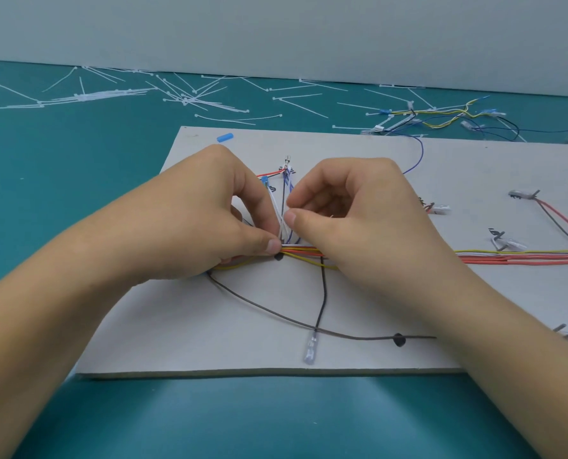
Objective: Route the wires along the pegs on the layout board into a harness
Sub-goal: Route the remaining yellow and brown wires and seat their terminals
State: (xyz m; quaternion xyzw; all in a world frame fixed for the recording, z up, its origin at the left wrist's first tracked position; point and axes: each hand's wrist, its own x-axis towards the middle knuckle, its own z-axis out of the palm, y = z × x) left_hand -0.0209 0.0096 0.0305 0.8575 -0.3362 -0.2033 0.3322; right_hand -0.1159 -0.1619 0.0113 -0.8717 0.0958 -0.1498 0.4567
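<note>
A grey layout board (209,342) lies on the teal table. A bundle of red, orange, yellow and white wires (524,256) runs along it from the right to the middle. My left hand (209,220) pinches that bundle at a black peg (278,257). My right hand (359,220) pinches a thin white strip (284,223) among the white and blue wires that rise toward a metal terminal (288,160). A black wire (322,293) drops to a clear-sleeved terminal (310,351). Another black wire (276,314) curves past a second black peg (398,340).
Many loose white cable ties (190,97) lie scattered across the far table. A finished yellow, blue and black harness (441,119) lies at the back right. A small blue sleeve (224,137) rests on the board's far left corner. More pegs and clear connectors (511,243) stand at right.
</note>
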